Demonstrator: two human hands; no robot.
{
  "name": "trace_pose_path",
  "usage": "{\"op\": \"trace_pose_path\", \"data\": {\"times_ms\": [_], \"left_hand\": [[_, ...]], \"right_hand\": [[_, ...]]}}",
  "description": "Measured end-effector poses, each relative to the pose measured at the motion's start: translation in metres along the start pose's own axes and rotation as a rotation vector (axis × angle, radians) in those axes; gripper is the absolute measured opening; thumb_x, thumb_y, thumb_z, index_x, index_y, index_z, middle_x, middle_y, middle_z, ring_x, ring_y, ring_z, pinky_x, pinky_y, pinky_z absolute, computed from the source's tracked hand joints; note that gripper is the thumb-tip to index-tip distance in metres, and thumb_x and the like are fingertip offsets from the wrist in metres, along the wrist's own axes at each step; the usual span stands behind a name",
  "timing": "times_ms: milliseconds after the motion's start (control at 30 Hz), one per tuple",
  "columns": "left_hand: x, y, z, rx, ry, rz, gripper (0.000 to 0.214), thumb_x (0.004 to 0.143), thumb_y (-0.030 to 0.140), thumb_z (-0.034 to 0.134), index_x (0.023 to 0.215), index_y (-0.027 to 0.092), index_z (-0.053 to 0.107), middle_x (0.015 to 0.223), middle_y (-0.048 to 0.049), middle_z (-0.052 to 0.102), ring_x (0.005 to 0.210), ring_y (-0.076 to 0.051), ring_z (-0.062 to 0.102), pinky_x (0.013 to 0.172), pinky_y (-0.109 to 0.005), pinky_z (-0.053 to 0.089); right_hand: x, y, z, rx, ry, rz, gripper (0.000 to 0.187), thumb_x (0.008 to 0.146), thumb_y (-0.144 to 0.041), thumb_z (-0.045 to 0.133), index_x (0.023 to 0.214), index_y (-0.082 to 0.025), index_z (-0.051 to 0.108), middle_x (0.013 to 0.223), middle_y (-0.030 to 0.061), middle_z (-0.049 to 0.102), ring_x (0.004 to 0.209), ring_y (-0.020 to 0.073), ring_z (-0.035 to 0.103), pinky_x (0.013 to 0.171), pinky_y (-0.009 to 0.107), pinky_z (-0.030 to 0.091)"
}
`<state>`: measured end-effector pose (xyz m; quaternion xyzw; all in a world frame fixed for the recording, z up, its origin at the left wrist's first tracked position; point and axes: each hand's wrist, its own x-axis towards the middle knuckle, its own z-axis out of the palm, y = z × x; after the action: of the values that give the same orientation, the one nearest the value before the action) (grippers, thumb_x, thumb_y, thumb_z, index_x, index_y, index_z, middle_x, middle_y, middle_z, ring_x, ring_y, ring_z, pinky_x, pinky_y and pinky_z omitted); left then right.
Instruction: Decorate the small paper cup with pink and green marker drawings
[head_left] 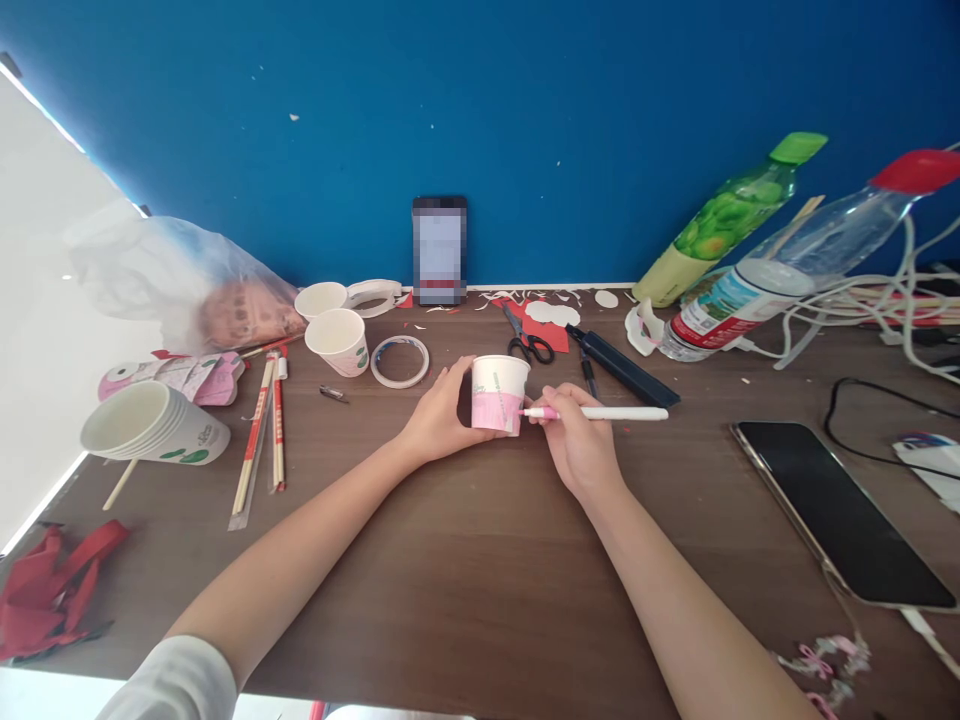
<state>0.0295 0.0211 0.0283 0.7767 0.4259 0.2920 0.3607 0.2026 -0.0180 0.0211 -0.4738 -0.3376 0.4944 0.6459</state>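
A white paper cup (pixel 501 378) stands upright at the middle of the desk, its lower part coloured pink. My left hand (pixel 444 415) is wrapped round the cup's left side and base, the thumb low in front. In my right hand (pixel 576 435) is a pink marker (pixel 622 413), pinched between thumb and fingers. The marker lies nearly level, its pink tip against the cup's right side. Part of the cup's back and the far fingers of my left hand are hidden.
Scissors (pixel 534 347), red paper scraps and a dark box cutter (pixel 626 365) lie behind the cup. A tape roll (pixel 400 361), paper cups (pixel 337 342) and stacked cups (pixel 154 425) are leftward. Bottles (pixel 739 305), cables and a phone (pixel 840 510) occupy the right.
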Motion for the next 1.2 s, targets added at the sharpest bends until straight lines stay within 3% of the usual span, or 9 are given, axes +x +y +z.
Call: {"op": "trace_pose_path", "data": {"times_ms": [267, 500, 767, 1200], "left_hand": [[0.0, -0.005, 0.002, -0.034, 0.018, 0.007, 0.091, 0.057, 0.039, 0.086, 0.132, 0.022, 0.037, 0.14, -0.0134, 0.049, 0.128, -0.034, 0.049, 0.104, -0.047, 0.043], [0.001, -0.011, 0.004, -0.062, 0.021, 0.023, 0.096, 0.055, 0.032, 0.087, 0.133, 0.021, 0.032, 0.143, -0.0159, 0.045, 0.134, -0.033, 0.044, 0.109, -0.046, 0.039], [0.001, -0.013, 0.006, -0.071, 0.012, 0.028, 0.099, 0.055, 0.031, 0.087, 0.136, 0.021, 0.03, 0.145, -0.0163, 0.044, 0.137, -0.034, 0.042, 0.11, -0.047, 0.039], [0.002, -0.011, 0.005, -0.059, 0.008, 0.02, 0.099, 0.054, 0.033, 0.087, 0.134, 0.019, 0.031, 0.145, -0.0179, 0.043, 0.137, -0.035, 0.041, 0.111, -0.048, 0.038]], "right_hand": [[0.0, 0.005, -0.006, -0.152, 0.075, -0.101, 0.031, 0.061, -0.042, 0.083, 0.07, -0.023, 0.06, 0.064, -0.0044, 0.06, 0.063, 0.0134, 0.059, 0.066, 0.03, 0.05], [-0.001, 0.008, -0.009, -0.198, 0.083, -0.179, 0.038, 0.068, -0.048, 0.078, 0.055, -0.022, 0.053, 0.054, -0.0035, 0.056, 0.056, 0.0137, 0.055, 0.065, 0.033, 0.05], [-0.001, 0.009, -0.007, -0.213, 0.057, -0.186, 0.04, 0.068, -0.046, 0.077, 0.052, -0.022, 0.05, 0.051, -0.0038, 0.054, 0.056, 0.0137, 0.054, 0.065, 0.033, 0.049], [-0.003, 0.007, -0.006, -0.164, -0.027, -0.155, 0.04, 0.07, -0.029, 0.075, 0.046, -0.021, 0.043, 0.047, -0.0056, 0.048, 0.051, 0.011, 0.051, 0.06, 0.029, 0.042]]}}
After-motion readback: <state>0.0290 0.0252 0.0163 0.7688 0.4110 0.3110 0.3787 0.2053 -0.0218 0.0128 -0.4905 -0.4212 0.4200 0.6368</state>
